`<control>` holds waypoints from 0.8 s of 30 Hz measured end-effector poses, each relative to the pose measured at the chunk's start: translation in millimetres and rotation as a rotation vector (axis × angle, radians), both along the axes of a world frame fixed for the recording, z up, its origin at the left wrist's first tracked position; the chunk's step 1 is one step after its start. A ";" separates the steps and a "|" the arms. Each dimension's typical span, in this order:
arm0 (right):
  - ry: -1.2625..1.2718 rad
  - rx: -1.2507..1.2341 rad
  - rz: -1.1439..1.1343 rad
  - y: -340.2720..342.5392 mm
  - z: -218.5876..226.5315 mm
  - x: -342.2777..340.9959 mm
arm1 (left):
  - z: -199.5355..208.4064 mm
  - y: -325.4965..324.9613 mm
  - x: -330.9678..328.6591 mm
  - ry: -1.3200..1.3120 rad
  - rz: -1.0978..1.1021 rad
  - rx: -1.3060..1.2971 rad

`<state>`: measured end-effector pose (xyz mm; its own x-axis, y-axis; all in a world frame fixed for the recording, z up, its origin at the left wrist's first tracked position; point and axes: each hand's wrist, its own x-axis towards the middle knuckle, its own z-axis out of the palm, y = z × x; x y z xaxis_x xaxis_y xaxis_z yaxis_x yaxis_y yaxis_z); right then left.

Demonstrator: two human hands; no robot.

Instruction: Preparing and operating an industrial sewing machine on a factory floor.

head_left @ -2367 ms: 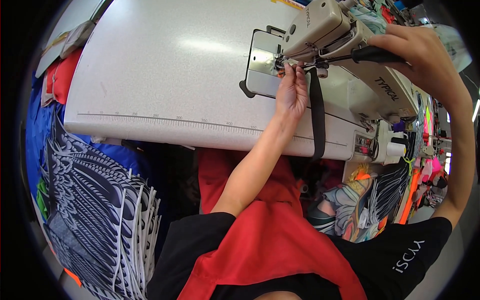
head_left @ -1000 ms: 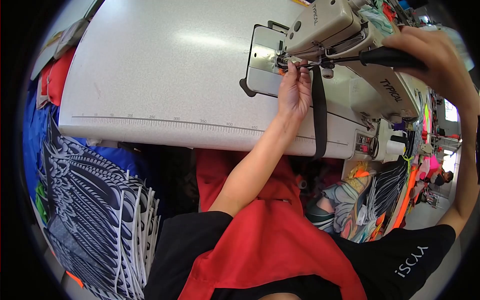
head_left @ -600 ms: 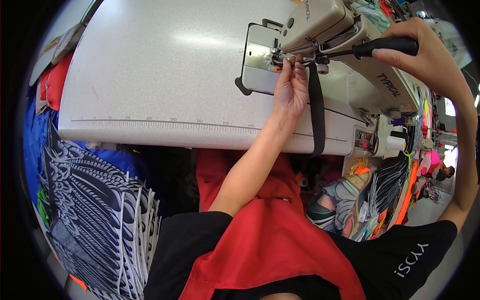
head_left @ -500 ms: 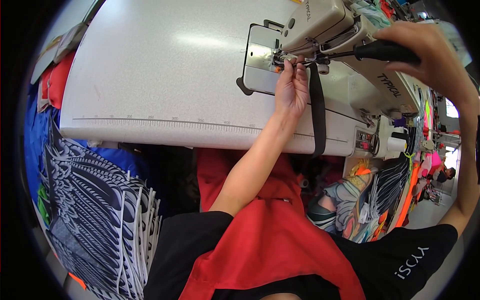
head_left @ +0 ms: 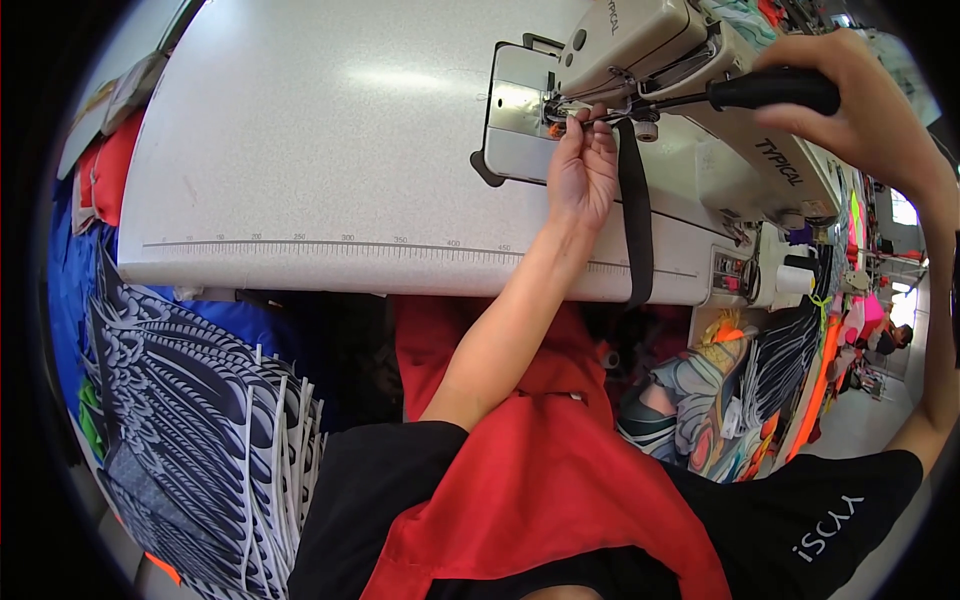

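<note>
- A screwdriver with a black handle lay slantwise across the front of the sewing machine, its handle off to the right and its shaft running in toward the needle area.
- The right hand arched around the handle, fingers above and a blurred thumb below; how firmly it gripped could not be told.
- The left hand reached in at the far end of the shaft, palm up, with thumb and fingertips close together; what they held, if anything, was too small to tell.
- A small orange piece showed just left of those fingertips, beside a shiny metal plate.
- A black strap hung from beside the left hand down over the front edge of the white desk.
- A ruled scale ran along that edge.
- A white spool stood near the desk's right end.
- The person wore a red apron over a black shirt.
- To the left hung feather-patterned cloth with white strips, near blue cloth; more patterned fabric lay at the right.
</note>
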<state>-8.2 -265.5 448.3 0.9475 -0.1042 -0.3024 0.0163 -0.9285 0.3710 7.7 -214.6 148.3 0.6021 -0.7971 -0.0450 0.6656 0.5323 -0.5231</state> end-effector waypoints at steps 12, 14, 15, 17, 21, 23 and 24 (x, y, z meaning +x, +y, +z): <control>-0.055 -0.026 -0.319 -5.5 -4.5 0.0 | -8.3 -3.3 -1.0 0.052 -0.031 -0.132; -0.093 0.024 -0.482 -2.2 -7.5 -1.3 | -4.7 -0.8 0.1 0.022 -0.012 -0.059; -0.079 0.000 -0.369 -3.1 -5.1 -3.0 | -3.5 -0.6 -0.5 0.020 -0.014 -0.062; -0.048 -0.047 -0.142 -5.3 -1.0 -5.8 | -1.7 -0.9 -1.5 0.018 -0.008 -0.007; 0.026 -0.131 0.317 -13.3 3.6 -5.9 | -1.9 1.2 -2.5 0.018 0.010 0.027; 0.030 -0.115 0.275 -13.4 2.8 -6.9 | -4.5 0.7 -1.8 0.022 0.022 0.034; 0.032 -0.101 0.231 -13.3 2.2 -7.1 | -6.8 -1.0 -2.3 0.014 0.030 0.007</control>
